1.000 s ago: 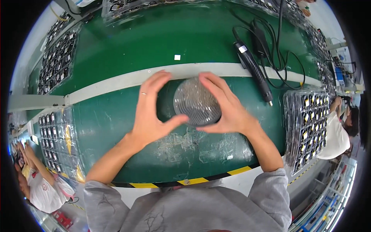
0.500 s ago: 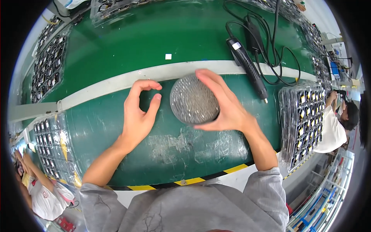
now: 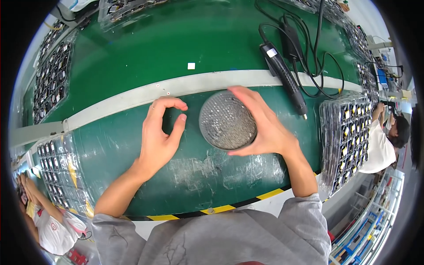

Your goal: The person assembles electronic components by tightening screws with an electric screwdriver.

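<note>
My right hand (image 3: 270,129) grips a round grey dish of small screws (image 3: 224,120) by its right side, fingers over the far rim and thumb at the near rim. A regular dotted pattern shows in the dish's upper left part; tiny metal pieces, which look like screws, lie heaped toward the lower right. Left of the dish, my left hand (image 3: 160,134) is empty, its thumb and forefinger curved with a gap between the tips. Beyond my right hand an electric screwdriver (image 3: 285,77) lies across the pale rail, its tip pointing toward me.
A pale rail (image 3: 207,80) divides the worn green bench from the green belt, where a small white square (image 3: 191,66) lies. Stacked clear trays of small parts (image 3: 346,141) stand right, more trays (image 3: 62,172) left. Black cables (image 3: 320,66) loop at far right. Co-workers sit on both sides.
The dish has shifted slightly toward me and to the right in my right hand. More of its dotted pattern shows. The white square has slid slightly left. My left hand has barely moved.
</note>
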